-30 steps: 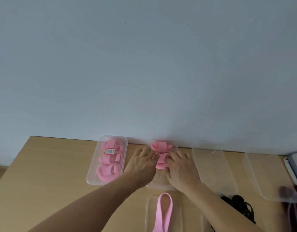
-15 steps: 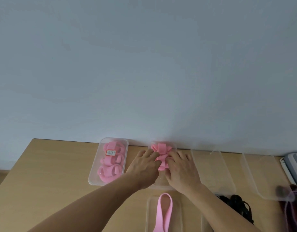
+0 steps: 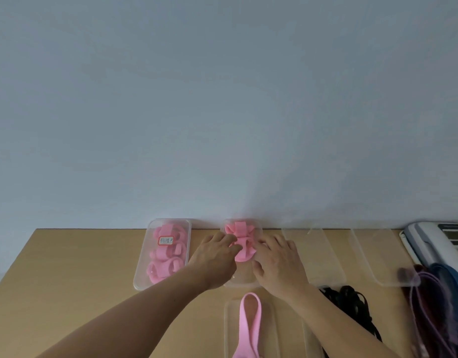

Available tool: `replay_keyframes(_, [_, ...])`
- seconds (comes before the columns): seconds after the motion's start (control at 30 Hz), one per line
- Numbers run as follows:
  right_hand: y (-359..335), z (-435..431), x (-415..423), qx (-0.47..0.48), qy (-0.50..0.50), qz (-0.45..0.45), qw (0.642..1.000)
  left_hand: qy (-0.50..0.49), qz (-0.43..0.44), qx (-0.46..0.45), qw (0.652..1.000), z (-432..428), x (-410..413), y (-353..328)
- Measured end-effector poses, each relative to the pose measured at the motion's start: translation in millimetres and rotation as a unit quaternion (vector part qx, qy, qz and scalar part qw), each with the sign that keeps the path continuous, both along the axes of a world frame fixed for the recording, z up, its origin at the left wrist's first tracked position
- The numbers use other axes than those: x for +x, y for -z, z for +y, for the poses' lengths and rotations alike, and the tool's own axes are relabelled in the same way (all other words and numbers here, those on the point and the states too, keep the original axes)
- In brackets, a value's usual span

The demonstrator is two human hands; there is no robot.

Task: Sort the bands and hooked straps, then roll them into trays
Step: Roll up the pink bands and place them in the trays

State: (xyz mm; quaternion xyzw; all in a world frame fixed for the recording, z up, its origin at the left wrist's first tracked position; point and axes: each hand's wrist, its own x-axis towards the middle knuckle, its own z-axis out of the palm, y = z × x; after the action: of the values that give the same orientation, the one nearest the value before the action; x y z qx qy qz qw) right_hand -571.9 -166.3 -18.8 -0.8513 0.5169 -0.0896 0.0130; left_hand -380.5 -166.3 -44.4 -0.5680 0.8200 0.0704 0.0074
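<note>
Soft, light and springy by the look of it, the rolled pink band (image 3: 242, 248) sits in the clear tray (image 3: 244, 281) between both grips, the left hand (image 3: 217, 257) pinching one flank and the right hand (image 3: 277, 262) pressing near-straight fingers on the other, which should keep it from uncoiling.

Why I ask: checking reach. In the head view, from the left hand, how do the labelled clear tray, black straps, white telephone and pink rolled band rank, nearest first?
1. Pink rolled band: pinched by the left hand, middle tray.
2. Labelled clear plastic tray: just to its left.
3. Black straps: right, past the right hand.
4. White telephone: far right.
</note>
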Motion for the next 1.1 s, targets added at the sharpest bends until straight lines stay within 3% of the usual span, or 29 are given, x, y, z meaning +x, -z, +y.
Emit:
replay_keyframes(0.1, [-9.5,8.1,3.1,0.0,0.013,-0.01,1.0,0.003,0.005,0.0,1.0,3.8,0.9,-7.6])
replay_keyframes(0.23, [-13.8,28.6,3.5,0.014,0.01,-0.068,0.998,-0.008,0.081,-0.007,0.997,22.1,1.6,-21.5])
replay_keyframes(0.4, [1.0,71.7,4.2,0.167,0.052,-0.103,0.979,-0.047,0.197,0.086,0.975,63.6,7.0,-27.5])
replay_keyframes(0.63, [24.1,135.6,0.3,0.289,0.145,-0.033,0.946,0.013,0.164,0.222,0.961,102.2,8.6,-5.1])
replay_keyframes(0.9, [48.6,166.2,-7.9,0.317,0.175,-0.011,0.932,-0.002,0.144,0.255,0.956,127.9,2.3,-7.0])
replay_keyframes(1.1, [51.4,158.0,-10.8,0.373,0.192,-0.069,0.905,-0.034,0.124,0.276,0.953,137.8,0.9,-14.2])
